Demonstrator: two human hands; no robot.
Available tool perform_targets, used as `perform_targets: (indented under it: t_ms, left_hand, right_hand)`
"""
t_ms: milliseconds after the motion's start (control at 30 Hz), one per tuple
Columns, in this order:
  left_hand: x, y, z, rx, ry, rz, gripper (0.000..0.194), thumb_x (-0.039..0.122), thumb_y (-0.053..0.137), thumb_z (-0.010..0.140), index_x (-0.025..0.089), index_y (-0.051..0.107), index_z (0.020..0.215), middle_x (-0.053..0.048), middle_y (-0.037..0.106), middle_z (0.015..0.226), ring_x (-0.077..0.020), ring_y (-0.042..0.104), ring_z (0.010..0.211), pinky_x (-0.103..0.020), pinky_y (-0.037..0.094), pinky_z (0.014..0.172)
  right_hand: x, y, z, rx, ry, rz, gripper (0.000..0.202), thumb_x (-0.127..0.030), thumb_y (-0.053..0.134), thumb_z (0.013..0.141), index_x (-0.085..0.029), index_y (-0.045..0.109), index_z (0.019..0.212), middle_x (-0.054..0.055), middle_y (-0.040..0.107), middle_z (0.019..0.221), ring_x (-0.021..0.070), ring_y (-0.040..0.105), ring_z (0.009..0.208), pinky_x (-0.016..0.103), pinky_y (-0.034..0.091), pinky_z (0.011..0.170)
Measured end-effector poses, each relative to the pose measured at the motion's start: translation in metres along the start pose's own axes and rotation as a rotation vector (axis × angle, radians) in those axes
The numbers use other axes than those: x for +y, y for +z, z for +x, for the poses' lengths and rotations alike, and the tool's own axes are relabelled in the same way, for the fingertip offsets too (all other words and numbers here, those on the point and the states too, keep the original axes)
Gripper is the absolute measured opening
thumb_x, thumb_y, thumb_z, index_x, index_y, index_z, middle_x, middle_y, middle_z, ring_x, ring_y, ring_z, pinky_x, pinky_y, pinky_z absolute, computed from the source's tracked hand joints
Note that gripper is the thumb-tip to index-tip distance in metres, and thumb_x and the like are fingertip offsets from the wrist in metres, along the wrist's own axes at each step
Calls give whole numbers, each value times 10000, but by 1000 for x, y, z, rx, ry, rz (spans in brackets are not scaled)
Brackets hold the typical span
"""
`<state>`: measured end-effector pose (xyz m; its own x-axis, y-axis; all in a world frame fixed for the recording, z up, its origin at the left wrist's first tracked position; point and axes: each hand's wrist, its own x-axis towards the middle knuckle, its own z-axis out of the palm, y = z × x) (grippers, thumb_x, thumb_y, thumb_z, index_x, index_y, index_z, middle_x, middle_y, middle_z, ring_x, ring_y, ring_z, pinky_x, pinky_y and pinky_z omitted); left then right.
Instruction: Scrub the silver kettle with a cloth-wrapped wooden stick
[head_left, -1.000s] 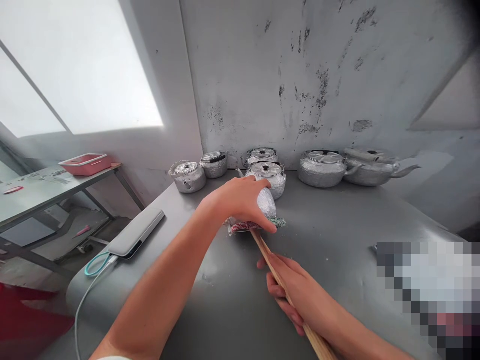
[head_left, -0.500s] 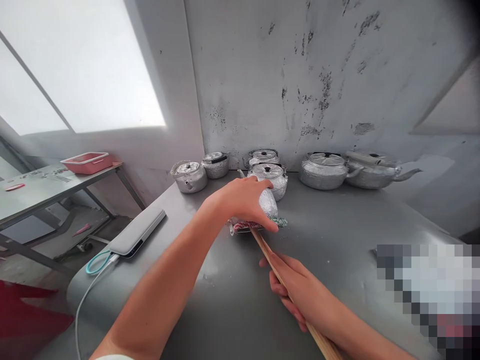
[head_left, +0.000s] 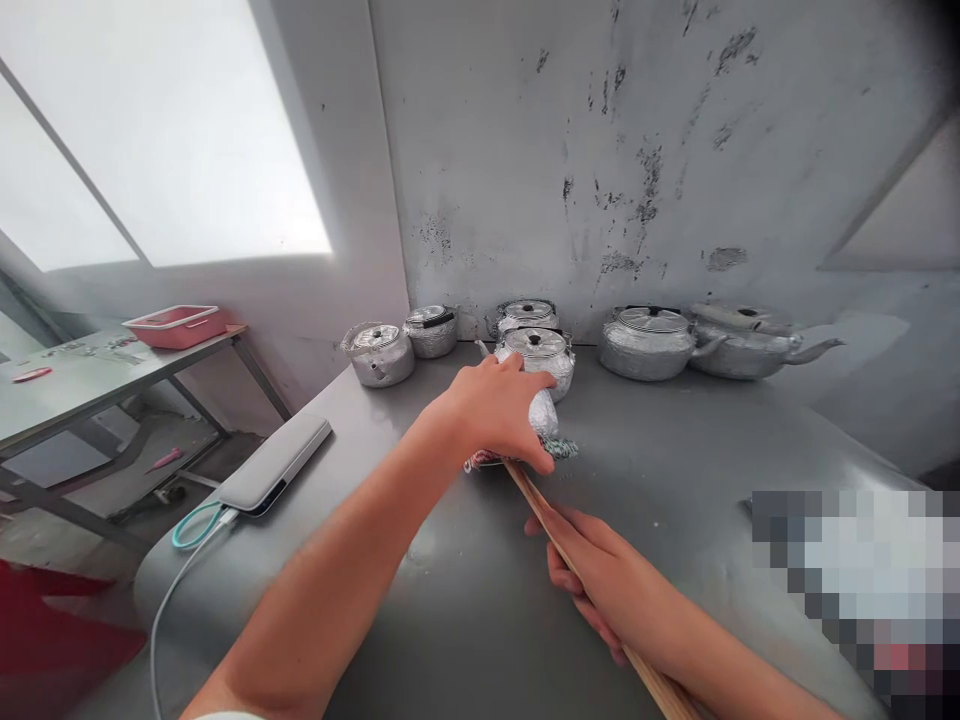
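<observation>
My left hand (head_left: 499,408) is spread over a small silver kettle (head_left: 543,412), thumb and fingers curved round its body. Most of that kettle lies hidden beneath the hand; it seems to be on its side, with its near rim toward me. My right hand (head_left: 592,575) is closed round a long wooden stick (head_left: 534,497). The stick's far end reaches the near edge of the kettle, by a knobbly green and red cloth (head_left: 561,447). Whether the cloth is fixed to the stick cannot be told. Just behind stands another silver kettle (head_left: 547,345) with a black lid knob.
More silver kettles stand along the wall, such as one at the left (head_left: 381,360) and one at the right (head_left: 646,345). A grey power bank (head_left: 277,465) with a cable lies on the table's left side. A pink basin (head_left: 180,328) sits on a side table. A blurred patch covers the right.
My left hand has shifted slightly to the right over the kettle, covering more of the red part of the cloth. My right hand and the stick have moved slightly right.
</observation>
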<state>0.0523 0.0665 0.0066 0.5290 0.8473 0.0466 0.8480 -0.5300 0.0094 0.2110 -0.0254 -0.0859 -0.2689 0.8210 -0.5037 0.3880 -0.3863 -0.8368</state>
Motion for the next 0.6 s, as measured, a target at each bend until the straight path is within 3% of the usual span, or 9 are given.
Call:
perform_targets:
  t_ms: [233,333,467,600]
  left_hand:
    - [-13,-2,3,-10,9,-68,882,679,697,608,391,468,1409,-39,573,1182,-263,637,905,-388,515,796]
    - [-18,-3,3,-17,3,-86,874,710,687,611,405,470,1400,-35,569,1180,-275,643,917,-392,514,802]
    - [-19,-3,4,-36,-6,-100,889,733,683,608,405,464,1404,-38,565,1197,-278,645,923,-393,518,801]
    - [-19,-3,3,-36,7,-107,888,731,681,616,404,460,1411,-42,569,1205,-288,645,937,-412,517,822]
  right_hand:
    - [1,1,0,28,-26,-7,395,-552,299,995,-219,489,1089,-81,390,692,52,320,396,178,312,319]
    - [3,3,-2,71,-101,-1,388,-554,290,996,-232,494,1070,-79,357,697,61,303,417,176,301,319]
    - [2,6,-3,40,-19,13,382,-549,297,993,-234,486,1100,-78,391,708,59,306,403,184,317,320]
    - [0,6,-2,43,-74,29,401,-549,296,990,-228,499,1117,-81,376,685,62,298,392,181,307,310]
